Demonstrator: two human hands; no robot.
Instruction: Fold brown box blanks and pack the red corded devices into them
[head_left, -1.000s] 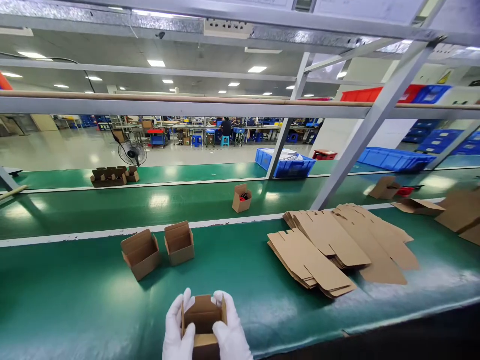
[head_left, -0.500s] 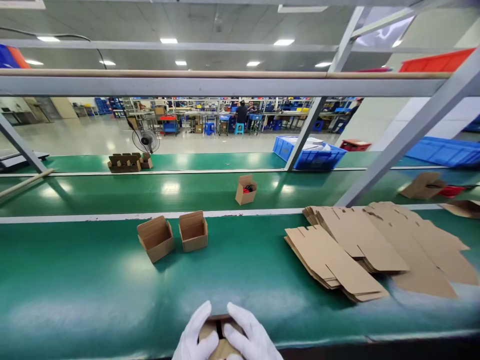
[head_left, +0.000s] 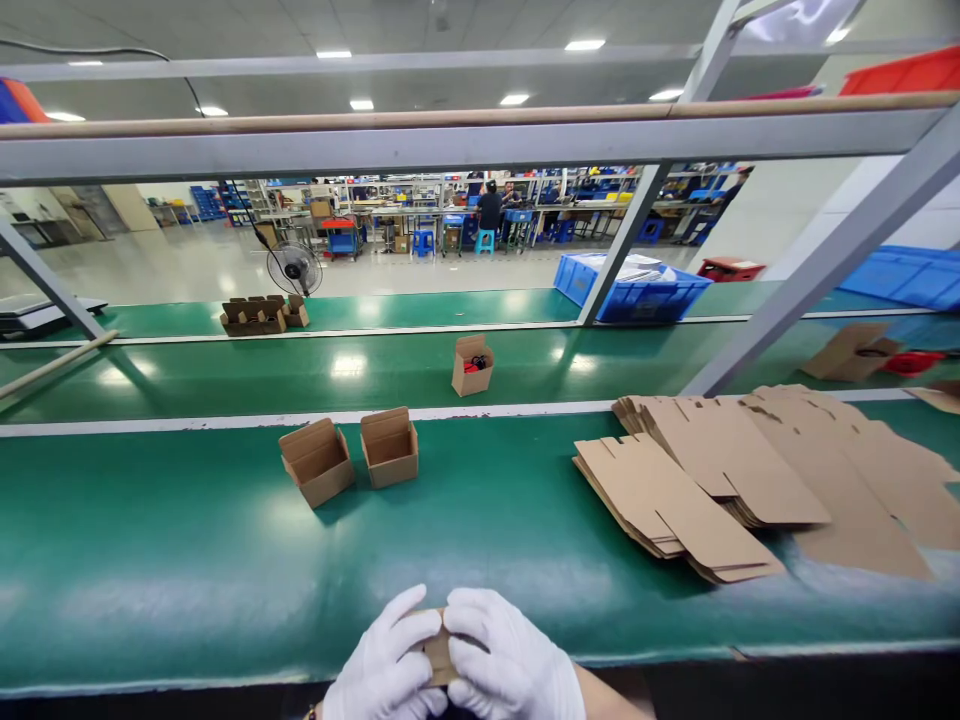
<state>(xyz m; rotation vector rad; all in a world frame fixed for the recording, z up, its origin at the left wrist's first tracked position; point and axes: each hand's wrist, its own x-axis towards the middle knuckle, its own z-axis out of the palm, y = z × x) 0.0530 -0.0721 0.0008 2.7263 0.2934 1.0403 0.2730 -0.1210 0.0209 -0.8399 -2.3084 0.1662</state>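
Both my hands wear white gloves and meet at the front edge of the green bench. Between them is a small brown cardboard box (head_left: 438,655), mostly covered by the gloves. My left hand (head_left: 394,660) wraps its left side, fingers curled over it. My right hand (head_left: 506,660) grips the other side in the same way. Ahead of them stand two open, folded-up boxes, a left box (head_left: 318,468) and a right box (head_left: 390,452), side by side. To the right lies a stack of flat cardboard blanks (head_left: 675,505).
A box with red and black contents (head_left: 472,368) sits on the middle green strip. Several small boxes (head_left: 262,315) stand farther back left. A blue crate (head_left: 645,290) holds white sheets. Grey posts (head_left: 817,255) and a crossbar (head_left: 420,148) frame the bench. People work in the background.
My hands have closed further around the cardboard box, covering its opening. The box with red and black contents has shifted left along the middle strip. The view has tilted slightly.
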